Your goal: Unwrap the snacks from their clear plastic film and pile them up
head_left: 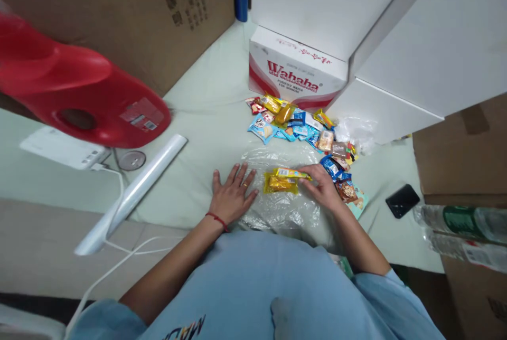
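My left hand (233, 192) lies flat with fingers spread on the pale green cloth, at the left edge of a clear plastic bag (287, 212). Between thumb and fingers, my right hand (321, 187) pinches one end of a yellow-wrapped snack (293, 173). Just below it, another yellow snack packet (280, 183) rests on the clear bag. Beyond my hands, a curved heap of small wrapped snacks (301, 130) in blue, yellow, red and brown runs down to the right, passing close to my right hand.
Behind the snacks stands a Wahaha carton (295, 73). Crumpled clear plastic (358, 133) lies right of the heap. A black phone (402, 201) and plastic bottles (467, 224) are on the right. Leftward are a red jug (99, 97), a white power strip (63, 147) and a long silvery tube (134, 192).
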`<state>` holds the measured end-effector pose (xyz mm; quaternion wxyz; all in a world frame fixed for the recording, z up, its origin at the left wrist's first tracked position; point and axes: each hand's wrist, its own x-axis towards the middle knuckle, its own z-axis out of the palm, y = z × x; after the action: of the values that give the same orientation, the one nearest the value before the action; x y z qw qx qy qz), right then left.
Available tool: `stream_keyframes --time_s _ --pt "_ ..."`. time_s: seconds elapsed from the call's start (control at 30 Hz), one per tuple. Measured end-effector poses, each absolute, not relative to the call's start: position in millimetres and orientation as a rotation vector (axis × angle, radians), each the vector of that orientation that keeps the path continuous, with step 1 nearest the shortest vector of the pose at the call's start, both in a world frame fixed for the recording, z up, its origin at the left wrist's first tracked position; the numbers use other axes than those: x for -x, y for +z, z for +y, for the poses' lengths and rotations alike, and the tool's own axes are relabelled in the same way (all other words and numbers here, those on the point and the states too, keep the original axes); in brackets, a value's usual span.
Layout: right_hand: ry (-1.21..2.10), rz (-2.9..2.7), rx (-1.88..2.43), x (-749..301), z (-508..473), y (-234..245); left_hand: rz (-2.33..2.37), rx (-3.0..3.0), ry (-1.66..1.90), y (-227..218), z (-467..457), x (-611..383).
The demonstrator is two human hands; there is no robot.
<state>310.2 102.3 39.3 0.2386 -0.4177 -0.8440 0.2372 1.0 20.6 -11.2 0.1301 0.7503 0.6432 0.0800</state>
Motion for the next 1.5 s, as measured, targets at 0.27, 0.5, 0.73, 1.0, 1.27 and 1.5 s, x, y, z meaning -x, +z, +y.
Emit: stream_keyframes --time_s 0.27,0.5,0.73,1.0,1.27,1.5 --pt "0.534 -2.583 1.166 -288 85 25 1.908 -2.209 0.229 -14 20 -2" --pt "0.406 -2.611 1.102 -290 46 24 1.919 -2.204 0.208 -13 20 -3" --pt "0.307 -2.556 1.279 -282 55 6 1.902 -2.231 0.216 -12 19 -3" --pt "0.388 -2.333 1.264 -278 68 17 1.9 -2.233 0.204 -13 19 -4" --pt "0.37 -2.547 1.326 -272 81 21 1.905 -2.217 0.302 -11 15 2" --pt "0.346 -2.583 1.216 -271 79 20 1.952 -2.294 0.507 -6 2 13"
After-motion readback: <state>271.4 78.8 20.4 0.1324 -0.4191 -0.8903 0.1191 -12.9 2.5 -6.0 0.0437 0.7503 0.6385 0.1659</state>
